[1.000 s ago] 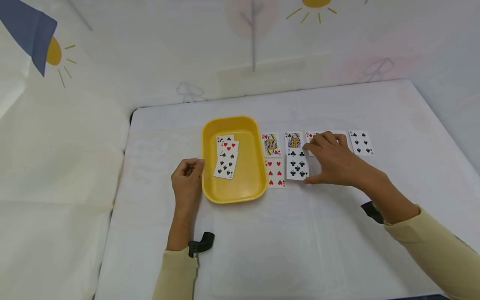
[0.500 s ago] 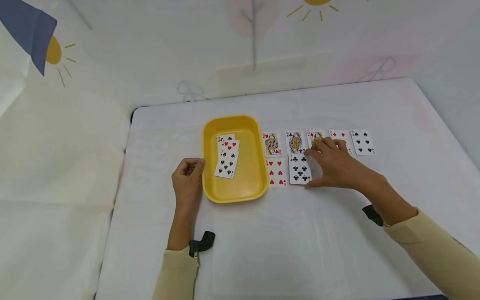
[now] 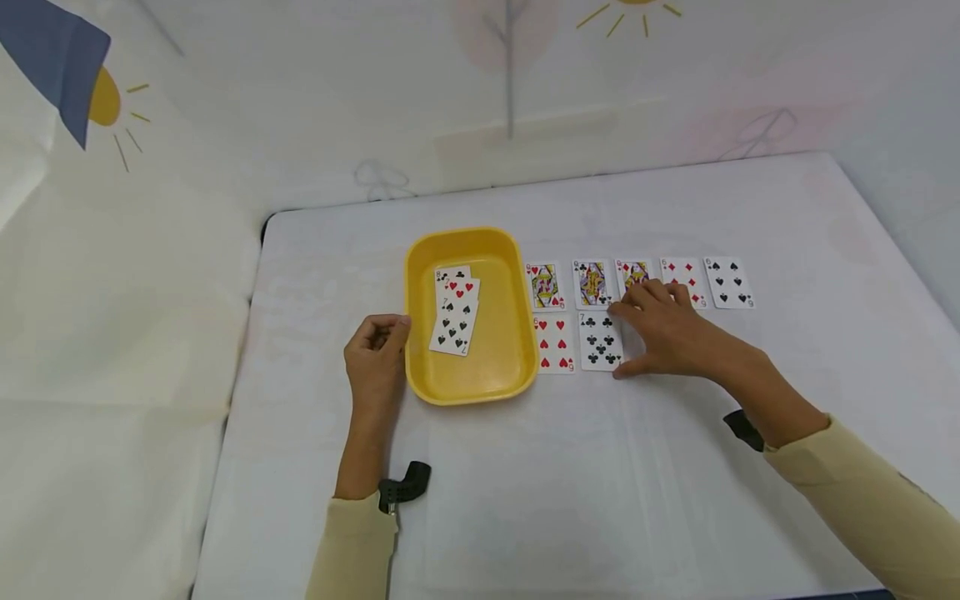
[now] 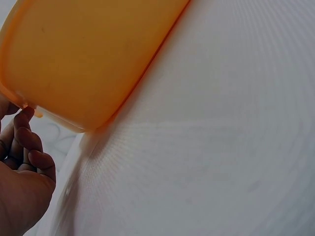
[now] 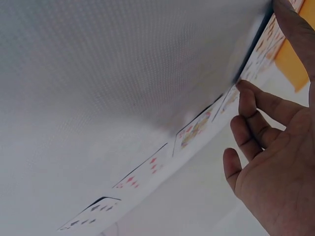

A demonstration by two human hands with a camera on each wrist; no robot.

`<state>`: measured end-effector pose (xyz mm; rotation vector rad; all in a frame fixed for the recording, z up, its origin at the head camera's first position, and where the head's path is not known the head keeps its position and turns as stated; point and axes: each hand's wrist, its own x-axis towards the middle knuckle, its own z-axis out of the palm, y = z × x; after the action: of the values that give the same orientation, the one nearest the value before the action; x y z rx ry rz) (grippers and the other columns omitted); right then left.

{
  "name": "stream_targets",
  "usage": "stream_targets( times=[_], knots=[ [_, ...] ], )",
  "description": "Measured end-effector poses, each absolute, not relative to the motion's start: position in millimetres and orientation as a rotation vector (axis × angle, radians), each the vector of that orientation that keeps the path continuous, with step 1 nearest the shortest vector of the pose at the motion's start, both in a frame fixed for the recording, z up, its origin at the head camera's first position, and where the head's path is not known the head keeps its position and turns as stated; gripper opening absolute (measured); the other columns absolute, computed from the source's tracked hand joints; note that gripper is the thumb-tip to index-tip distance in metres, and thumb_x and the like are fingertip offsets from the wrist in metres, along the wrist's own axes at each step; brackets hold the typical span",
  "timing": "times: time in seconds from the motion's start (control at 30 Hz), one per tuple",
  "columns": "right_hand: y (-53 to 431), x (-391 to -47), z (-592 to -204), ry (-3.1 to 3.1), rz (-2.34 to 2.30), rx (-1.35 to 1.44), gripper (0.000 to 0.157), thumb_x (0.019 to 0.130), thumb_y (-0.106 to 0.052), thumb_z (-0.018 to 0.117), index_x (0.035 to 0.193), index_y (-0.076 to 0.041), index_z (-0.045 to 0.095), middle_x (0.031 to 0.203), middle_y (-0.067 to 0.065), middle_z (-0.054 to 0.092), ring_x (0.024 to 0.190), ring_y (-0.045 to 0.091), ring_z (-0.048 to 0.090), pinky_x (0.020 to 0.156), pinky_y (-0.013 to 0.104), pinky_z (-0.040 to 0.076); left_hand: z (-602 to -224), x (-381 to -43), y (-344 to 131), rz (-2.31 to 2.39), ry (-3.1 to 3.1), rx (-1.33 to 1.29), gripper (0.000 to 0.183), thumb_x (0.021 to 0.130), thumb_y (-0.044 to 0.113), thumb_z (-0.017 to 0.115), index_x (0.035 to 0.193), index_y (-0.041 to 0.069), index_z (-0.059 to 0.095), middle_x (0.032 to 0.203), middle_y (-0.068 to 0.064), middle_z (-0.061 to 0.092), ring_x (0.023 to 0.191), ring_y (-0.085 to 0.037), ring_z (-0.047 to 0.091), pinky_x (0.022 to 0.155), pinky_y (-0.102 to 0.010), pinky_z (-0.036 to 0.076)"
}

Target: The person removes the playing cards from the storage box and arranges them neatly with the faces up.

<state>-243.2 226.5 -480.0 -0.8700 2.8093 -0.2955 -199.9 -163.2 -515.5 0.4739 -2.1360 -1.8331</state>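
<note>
My left hand (image 3: 375, 354) pinches the left rim of a yellow plastic tray (image 3: 472, 392) between thumb and curled fingers; the left wrist view shows the fingertips at that rim. In the tray lie several overlapping playing cards, a seven of spades (image 3: 453, 333) on top. My right hand (image 3: 667, 333) holds a seven of clubs (image 3: 600, 346) by its right-hand corners, index finger at the upper one and thumb at the lower. The card lies flat just below the queen of clubs (image 3: 592, 283). To its left is a six of hearts (image 3: 555, 346).
The upper row also has a queen of hearts (image 3: 544, 286), a queen of diamonds (image 3: 632, 273) partly behind my right hand, a six of diamonds (image 3: 681, 275) and a six of spades (image 3: 729, 283). A white cloth (image 3: 525, 500) covers the table, with a printed curtain behind.
The seven of clubs has slid toward me and slightly right, off the queen of clubs it overlapped, and now lies flat below it. My left hand has stayed at the tray.
</note>
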Motion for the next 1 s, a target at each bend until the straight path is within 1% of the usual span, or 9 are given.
stream_targets(
  times=[0.23, 0.37, 0.47, 0.6, 0.73, 0.87, 1.0],
  knots=[
    [227, -243, -478, 2.808, -0.329, -0.863, 0.083, 0.065, -0.048, 0.091, 0.131, -0.006, 0.061, 0.126, 0.012, 0.051, 0.127, 0.036, 0.034, 0.098, 0.058, 0.022, -514, -200, -163, -1.852, -2.139, 0.497, 0.024, 0.092, 0.028, 0.074, 0.100, 0.006, 0.071, 0.089, -0.006, 0.064, 0.076, -0.017, 0.056, 0.065, -0.020, 0.048],
    [227, -243, -474, 2.839, -0.355, -0.866, 0.083, 0.068, -0.050, 0.089, 0.131, -0.005, 0.061, 0.123, 0.011, 0.052, 0.126, 0.035, 0.035, 0.097, 0.056, 0.023, -514, -200, -164, -1.875, -2.138, 0.515, 0.022, 0.094, 0.021, 0.072, 0.103, 0.001, 0.070, 0.089, -0.003, 0.063, 0.075, -0.014, 0.056, 0.065, -0.019, 0.048],
    [223, -245, -471, 2.866, -0.402, -0.871, 0.080, 0.070, -0.049, 0.088, 0.131, -0.005, 0.061, 0.122, 0.010, 0.053, 0.124, 0.034, 0.036, 0.097, 0.055, 0.024, -512, -200, -163, -1.873, -2.149, 0.517, 0.022, 0.095, 0.018, 0.070, 0.105, -0.002, 0.069, 0.088, -0.002, 0.063, 0.074, -0.013, 0.055, 0.065, -0.018, 0.048],
    [211, -249, -465, 2.899, -0.447, -0.897, 0.075, 0.073, -0.048, 0.086, 0.132, -0.008, 0.062, 0.120, 0.008, 0.055, 0.123, 0.032, 0.038, 0.096, 0.056, 0.025, -513, -199, -164, -1.874, -2.147, 0.511, 0.024, 0.094, 0.022, 0.071, 0.105, 0.000, 0.070, 0.088, -0.002, 0.062, 0.074, -0.013, 0.055, 0.065, -0.018, 0.048],
    [194, -251, -458, 2.923, -0.482, -0.941, 0.073, 0.074, -0.051, 0.085, 0.130, -0.010, 0.063, 0.118, 0.007, 0.054, 0.121, 0.030, 0.039, 0.093, 0.054, 0.026, -515, -199, -165, -1.881, -2.126, 0.484, 0.027, 0.092, 0.028, 0.074, 0.102, 0.003, 0.071, 0.088, -0.005, 0.063, 0.073, -0.015, 0.056, 0.065, -0.019, 0.048],
    [175, -252, -449, 2.919, -0.518, -0.983, 0.070, 0.076, -0.054, 0.082, 0.128, -0.010, 0.063, 0.118, 0.006, 0.054, 0.118, 0.028, 0.040, 0.092, 0.053, 0.026, -516, -199, -164, -1.884, -2.109, 0.456, 0.027, 0.091, 0.031, 0.075, 0.100, 0.006, 0.071, 0.090, -0.008, 0.064, 0.075, -0.018, 0.056, 0.065, -0.020, 0.049],
    [157, -251, -443, 2.901, -0.538, -1.003, 0.069, 0.078, -0.054, 0.080, 0.129, -0.011, 0.063, 0.118, 0.006, 0.055, 0.119, 0.027, 0.040, 0.093, 0.053, 0.026, -516, -199, -165, -1.887, -2.103, 0.447, 0.026, 0.091, 0.032, 0.075, 0.099, 0.007, 0.071, 0.091, -0.009, 0.064, 0.076, -0.019, 0.057, 0.065, -0.020, 0.049]
  ],
)
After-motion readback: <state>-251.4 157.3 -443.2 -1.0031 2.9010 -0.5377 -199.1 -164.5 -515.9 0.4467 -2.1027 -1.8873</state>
